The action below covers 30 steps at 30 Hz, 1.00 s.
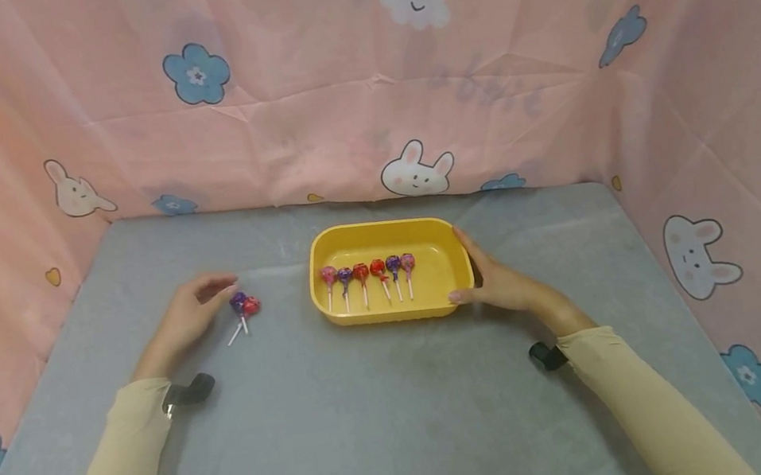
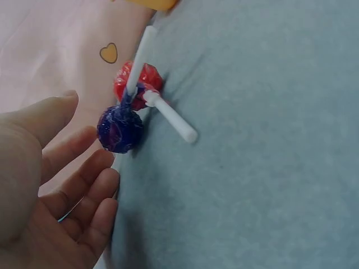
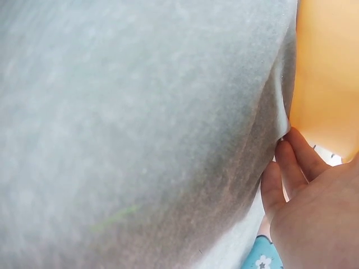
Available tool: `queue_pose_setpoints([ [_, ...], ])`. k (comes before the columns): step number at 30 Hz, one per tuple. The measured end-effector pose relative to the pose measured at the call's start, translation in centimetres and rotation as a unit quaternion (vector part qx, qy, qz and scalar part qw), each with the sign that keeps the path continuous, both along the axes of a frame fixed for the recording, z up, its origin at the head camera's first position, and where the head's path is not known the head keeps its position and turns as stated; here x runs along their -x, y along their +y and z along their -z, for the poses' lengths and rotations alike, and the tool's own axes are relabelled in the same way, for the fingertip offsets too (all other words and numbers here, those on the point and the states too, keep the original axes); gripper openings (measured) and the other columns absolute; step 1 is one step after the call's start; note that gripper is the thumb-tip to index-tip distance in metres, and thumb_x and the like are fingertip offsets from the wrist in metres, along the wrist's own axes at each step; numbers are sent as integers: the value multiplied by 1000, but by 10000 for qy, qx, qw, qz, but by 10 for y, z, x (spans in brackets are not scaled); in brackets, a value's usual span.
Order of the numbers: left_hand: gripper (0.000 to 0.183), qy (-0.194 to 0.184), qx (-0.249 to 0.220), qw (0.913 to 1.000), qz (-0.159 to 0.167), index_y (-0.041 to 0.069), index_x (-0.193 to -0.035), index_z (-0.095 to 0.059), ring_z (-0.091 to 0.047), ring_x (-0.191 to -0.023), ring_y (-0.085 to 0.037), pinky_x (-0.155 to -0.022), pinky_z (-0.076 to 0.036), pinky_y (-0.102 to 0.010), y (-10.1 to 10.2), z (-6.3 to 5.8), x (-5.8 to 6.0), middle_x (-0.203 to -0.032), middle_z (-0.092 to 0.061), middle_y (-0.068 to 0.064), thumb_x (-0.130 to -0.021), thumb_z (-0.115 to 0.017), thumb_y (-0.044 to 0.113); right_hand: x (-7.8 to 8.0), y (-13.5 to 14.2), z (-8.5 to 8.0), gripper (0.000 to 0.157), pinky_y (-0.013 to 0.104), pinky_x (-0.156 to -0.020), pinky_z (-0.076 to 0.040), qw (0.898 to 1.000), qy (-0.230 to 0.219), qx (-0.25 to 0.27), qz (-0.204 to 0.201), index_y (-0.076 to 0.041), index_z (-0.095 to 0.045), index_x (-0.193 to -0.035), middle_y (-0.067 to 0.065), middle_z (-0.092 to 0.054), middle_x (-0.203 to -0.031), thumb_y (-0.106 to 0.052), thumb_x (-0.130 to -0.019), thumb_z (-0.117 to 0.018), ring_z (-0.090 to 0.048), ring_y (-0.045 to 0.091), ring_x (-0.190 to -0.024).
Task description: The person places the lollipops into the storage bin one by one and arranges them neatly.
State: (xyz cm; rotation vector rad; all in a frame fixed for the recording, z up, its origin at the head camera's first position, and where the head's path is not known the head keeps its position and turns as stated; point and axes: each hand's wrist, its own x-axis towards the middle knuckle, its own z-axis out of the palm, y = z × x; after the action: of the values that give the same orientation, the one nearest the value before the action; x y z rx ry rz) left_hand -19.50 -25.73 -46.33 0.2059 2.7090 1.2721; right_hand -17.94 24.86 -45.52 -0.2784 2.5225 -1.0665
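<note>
A purple-wrapped lollipop point(image 1: 239, 302) and a red-wrapped lollipop point(image 1: 251, 306) lie together on the grey cloth, their white sticks crossing in the left wrist view. Just beside them is my left hand point(image 1: 192, 314), thumb and fingers apart, with nothing held. In the left wrist view, a small gap separates its fingertips point(image 2: 104, 159) from the purple candy. My right hand point(image 1: 505, 284) grips the right end of a yellow tray point(image 1: 398, 314), thumb at the front corner and fingers along the far side. Inside the tray, several lollipops point(image 1: 360, 272) stand in a row, pink, purple and red, sticks toward me.
Grey cloth point(image 1: 375, 415) covers the table. A pink curtain point(image 1: 309, 134) with rabbits, flowers and clouds rises along the back and both sides. Dark straps sit on both wrists, by the cream sleeves point(image 1: 114, 465).
</note>
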Motion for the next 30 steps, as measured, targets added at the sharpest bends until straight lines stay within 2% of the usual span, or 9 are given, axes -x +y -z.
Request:
queue_pose_setpoints([
  [9, 44, 88, 128, 9999, -42, 7, -129, -63, -62, -116, -32, -102, -44, -44, -1, 9, -1, -131, -63, -18, -99, -58, 40, 0, 0, 0, 118, 61, -124, -11, 10000, 14, -30, -2, -30, 16, -158, 8, 8, -169, -44, -85, -76, -4, 34, -156],
  [14, 42, 180, 92, 9998, 2, 8, -128, -64, -61, -106, -10, -98, -44, -29, -4, 12, -1, -130, -64, -15, -98, -60, 38, 0, 0, 1, 118, 62, -123, -11, 10000, 5, -63, 33, -32, 16, -157, 7, 8, -169, -45, -84, -76, -5, 35, -156],
  [16, 42, 202, 68, 9998, 29, 8, -128, -64, -58, -104, -3, -99, -44, -27, -5, 13, -1, -130, -64, -14, -98, -61, 37, 0, 0, 1, 118, 61, -124, -11, 10000, -6, -35, 43, -33, 16, -157, 6, 8, -169, -45, -85, -76, -4, 34, -156],
  [18, 41, 248, 78, 9996, 53, 9, -127, -65, -56, -103, -1, -99, -43, -27, -6, 15, -1, -130, -64, -14, -97, -62, 36, 0, 0, 1, 118, 62, -123, -10, 10000, -1, -36, 19, -32, 17, -157, 7, 9, -169, -45, -85, -75, -4, 35, -156],
  [25, 38, 440, 94, 9990, 42, 9, -125, -66, -60, -112, -19, -101, -43, -33, -7, 19, -1, -127, -64, -14, -96, -65, 34, 0, 0, 1, 117, 62, -124, -10, 10000, 2, -8, 15, -31, 16, -157, 6, 9, -169, -45, -86, -75, -3, 34, -156],
  [30, 36, 633, 117, 9979, 58, 7, -122, -67, -58, -118, -32, -105, -43, -51, -8, 23, 0, -125, -63, -16, -95, -67, 30, 0, -1, 2, 117, 61, -124, -9, 10000, 13, 39, 27, -30, 15, -158, 6, 9, -169, -44, -86, -75, -3, 33, -156],
])
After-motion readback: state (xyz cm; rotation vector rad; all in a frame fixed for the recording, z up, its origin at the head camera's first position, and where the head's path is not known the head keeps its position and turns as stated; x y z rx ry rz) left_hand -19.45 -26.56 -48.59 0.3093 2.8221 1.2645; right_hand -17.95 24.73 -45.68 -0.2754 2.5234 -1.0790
